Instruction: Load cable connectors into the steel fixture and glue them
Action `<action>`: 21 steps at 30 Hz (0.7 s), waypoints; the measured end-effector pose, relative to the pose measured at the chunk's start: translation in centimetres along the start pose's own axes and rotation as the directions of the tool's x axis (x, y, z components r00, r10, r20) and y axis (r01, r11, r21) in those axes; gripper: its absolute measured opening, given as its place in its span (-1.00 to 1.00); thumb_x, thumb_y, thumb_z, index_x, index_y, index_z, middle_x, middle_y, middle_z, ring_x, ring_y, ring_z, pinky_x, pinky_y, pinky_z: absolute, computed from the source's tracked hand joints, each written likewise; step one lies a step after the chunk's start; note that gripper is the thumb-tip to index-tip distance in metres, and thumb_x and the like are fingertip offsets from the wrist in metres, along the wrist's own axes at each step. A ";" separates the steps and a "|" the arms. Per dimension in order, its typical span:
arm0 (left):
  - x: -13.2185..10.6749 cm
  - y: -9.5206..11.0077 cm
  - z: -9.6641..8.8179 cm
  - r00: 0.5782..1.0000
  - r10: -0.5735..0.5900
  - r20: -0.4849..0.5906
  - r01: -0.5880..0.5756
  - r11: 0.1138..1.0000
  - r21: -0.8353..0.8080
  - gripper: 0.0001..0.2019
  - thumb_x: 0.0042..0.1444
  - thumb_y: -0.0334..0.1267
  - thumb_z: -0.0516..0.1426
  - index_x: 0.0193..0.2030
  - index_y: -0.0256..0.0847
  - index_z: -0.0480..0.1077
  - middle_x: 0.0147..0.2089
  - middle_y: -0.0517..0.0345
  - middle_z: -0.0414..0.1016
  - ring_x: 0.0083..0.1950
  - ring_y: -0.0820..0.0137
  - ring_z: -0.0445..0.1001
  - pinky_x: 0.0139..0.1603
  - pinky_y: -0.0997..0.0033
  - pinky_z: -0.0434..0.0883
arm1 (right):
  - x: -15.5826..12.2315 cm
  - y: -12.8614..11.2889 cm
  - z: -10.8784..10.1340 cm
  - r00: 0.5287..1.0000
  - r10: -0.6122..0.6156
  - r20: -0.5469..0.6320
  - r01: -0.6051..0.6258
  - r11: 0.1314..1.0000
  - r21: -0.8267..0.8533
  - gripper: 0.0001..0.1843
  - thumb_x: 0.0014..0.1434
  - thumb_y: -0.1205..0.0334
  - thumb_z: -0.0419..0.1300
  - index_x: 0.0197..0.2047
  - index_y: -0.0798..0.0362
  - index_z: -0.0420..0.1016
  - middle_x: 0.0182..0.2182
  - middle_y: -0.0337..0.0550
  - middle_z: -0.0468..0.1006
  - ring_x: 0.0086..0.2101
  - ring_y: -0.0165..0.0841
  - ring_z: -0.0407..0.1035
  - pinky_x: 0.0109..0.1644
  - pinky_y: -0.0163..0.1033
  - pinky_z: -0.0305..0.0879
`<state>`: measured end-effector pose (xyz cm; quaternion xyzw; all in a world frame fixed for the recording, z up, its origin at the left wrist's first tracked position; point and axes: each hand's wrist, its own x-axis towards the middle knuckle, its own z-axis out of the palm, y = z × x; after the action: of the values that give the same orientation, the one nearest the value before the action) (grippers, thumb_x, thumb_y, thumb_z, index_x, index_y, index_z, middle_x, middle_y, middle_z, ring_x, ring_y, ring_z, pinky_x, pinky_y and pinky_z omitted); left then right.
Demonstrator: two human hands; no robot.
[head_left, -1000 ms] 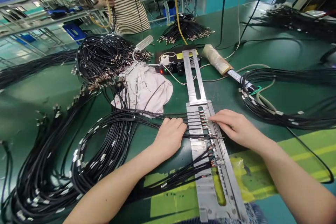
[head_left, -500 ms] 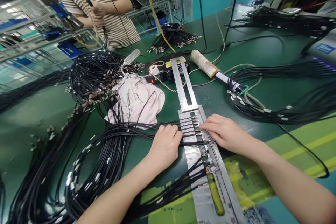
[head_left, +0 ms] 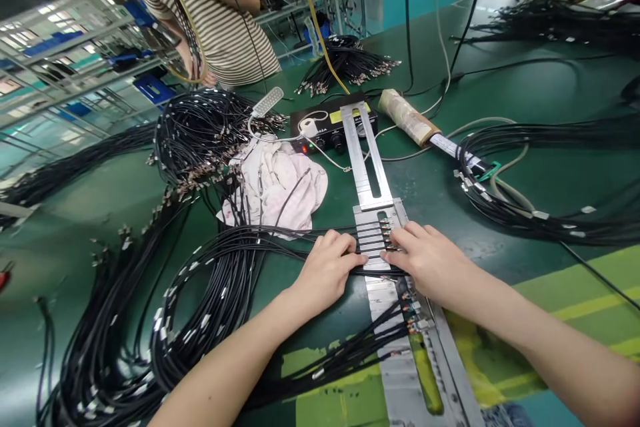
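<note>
A slotted metal fixture [head_left: 397, 383] runs lengthwise on the table in front of me. Several black cables [head_left: 370, 233] lie side by side across its upper part, with their small metal connectors [head_left: 386, 225] lined up along the slot. My left hand [head_left: 323, 273] is closed at the fixture's left edge, thumb and forefinger pinching a black cable. From the other side, my right hand [head_left: 435, 263] pinches near the connector end of that cable, its fingers partly hiding the connectors. Further down, another bunch of black cables [head_left: 363, 340] reaches the fixture with its ends in the rail.
Coiled black cables [head_left: 165, 320] spread at the left beside a pale cloth [head_left: 287, 180]. A black control box [head_left: 327, 137] stands beyond, under the fixture's far end. A wrapped tool [head_left: 405, 117] and looped cables [head_left: 470, 190] lie right. A person in a striped shirt [head_left: 230, 33] stands opposite, holding cables.
My left hand has moved right, its thumb and forefinger now over the fixture. My right fingers have come lower, close to the left ones. The person opposite has raised one hand with the cables.
</note>
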<state>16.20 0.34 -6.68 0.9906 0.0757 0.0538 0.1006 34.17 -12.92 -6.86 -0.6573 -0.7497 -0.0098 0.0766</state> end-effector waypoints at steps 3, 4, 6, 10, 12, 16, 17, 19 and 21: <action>-0.2 0.4 -0.3 0.999 0.011 0.030 -0.015 0.994 0.110 -0.70 0.18 -0.49 -0.04 -0.06 -0.15 0.40 -0.14 0.05 0.34 -0.15 0.28 0.18 -0.28 0.30 0.14 | 0.3 -0.7 -0.2 1.000 0.002 -0.017 -0.003 0.998 -0.066 -0.75 0.04 0.43 0.14 -0.21 0.03 0.53 -0.32 -0.06 0.38 -0.26 -0.25 0.21 -0.33 -0.21 0.01; -0.4 0.6 -0.3 0.999 0.016 0.042 -0.023 0.986 0.162 -0.70 0.18 -0.48 -0.03 -0.02 -0.16 0.37 -0.14 0.04 0.34 -0.16 0.27 0.17 -0.29 0.29 0.14 | 0.4 -0.9 -0.3 1.000 0.000 -0.023 -0.002 0.997 -0.075 -0.78 0.06 0.41 0.13 -0.23 0.04 0.52 -0.33 -0.06 0.38 -0.26 -0.24 0.22 -0.33 -0.20 0.01; -0.6 1.1 -0.4 0.998 0.015 0.054 -0.028 0.971 0.237 -0.70 0.20 -0.44 -0.03 0.04 -0.18 0.32 -0.15 0.04 0.34 -0.18 0.27 0.17 -0.31 0.27 0.13 | 0.4 -1.2 -0.2 0.999 0.003 -0.035 -0.006 0.997 -0.078 -0.81 0.07 0.40 0.13 -0.26 0.04 0.52 -0.34 -0.06 0.40 -0.26 -0.23 0.24 -0.33 -0.19 0.03; -0.7 2.0 -0.1 0.998 0.043 0.035 -0.051 0.955 0.291 -0.76 0.25 -0.37 -0.07 -0.01 -0.22 0.31 -0.22 0.08 0.34 -0.21 0.30 0.18 -0.32 0.25 0.13 | 0.2 -1.0 0.3 0.998 0.033 -0.046 -0.034 0.999 -0.030 -0.75 0.03 0.48 0.11 -0.28 0.02 0.53 -0.31 -0.07 0.43 -0.24 -0.22 0.27 -0.32 -0.20 0.10; -0.6 2.3 0.3 0.998 0.065 0.020 -0.068 0.953 0.295 -0.80 0.26 -0.35 -0.08 -0.08 -0.22 0.32 -0.24 0.10 0.34 -0.22 0.31 0.19 -0.30 0.25 0.13 | -0.1 -0.5 0.6 0.998 0.050 -0.038 -0.048 0.998 0.048 -0.63 0.01 0.55 0.06 -0.23 -0.03 0.53 -0.27 -0.09 0.44 -0.21 -0.23 0.28 -0.29 -0.20 0.16; -0.7 2.6 0.8 1.000 -0.014 -0.013 0.017 0.966 0.259 -0.89 0.25 -0.33 -0.03 -0.19 -0.21 0.30 -0.24 0.15 0.34 -0.21 0.33 0.22 -0.26 0.29 0.14 | -0.6 0.7 0.9 0.995 0.050 -0.082 -0.029 0.970 0.243 -0.47 0.05 0.59 -0.07 -0.10 -0.10 0.50 -0.13 -0.08 0.41 -0.12 -0.27 0.28 -0.13 -0.16 0.27; -0.6 2.6 0.8 0.998 -0.061 -0.020 0.064 0.970 0.236 -0.92 0.23 -0.31 0.01 -0.23 -0.21 0.30 -0.24 0.15 0.35 -0.20 0.34 0.23 -0.26 0.30 0.15 | -0.7 0.9 0.9 0.993 0.055 -0.102 -0.024 0.958 0.284 -0.47 0.07 0.58 -0.10 -0.08 -0.09 0.48 -0.09 -0.07 0.39 -0.10 -0.28 0.28 -0.08 -0.15 0.28; -0.5 2.3 0.4 0.992 -0.126 -0.012 0.127 0.978 0.168 -0.90 0.17 -0.24 0.10 -0.29 -0.21 0.30 -0.24 0.18 0.36 -0.18 0.34 0.26 -0.24 0.33 0.18 | -0.9 1.3 0.7 0.990 0.066 -0.125 -0.017 0.933 0.359 -0.48 0.09 0.55 -0.13 -0.04 -0.04 0.46 -0.07 -0.04 0.38 -0.08 -0.30 0.30 -0.02 -0.15 0.29; -0.4 2.1 -0.1 0.991 -0.137 0.001 0.136 0.988 0.074 -0.88 0.12 -0.23 0.15 -0.34 -0.20 0.31 -0.27 0.23 0.38 -0.20 0.37 0.30 -0.24 0.38 0.20 | -0.9 1.7 0.5 0.990 0.065 -0.126 -0.006 0.908 0.418 -0.50 0.10 0.52 -0.13 -0.05 -0.02 0.46 -0.10 -0.05 0.41 -0.09 -0.32 0.33 -0.02 -0.19 0.31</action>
<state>16.08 -1.71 -6.14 0.9862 0.1450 0.0411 0.0678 35.91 -13.51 -7.61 -0.6371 -0.7153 0.1067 0.2665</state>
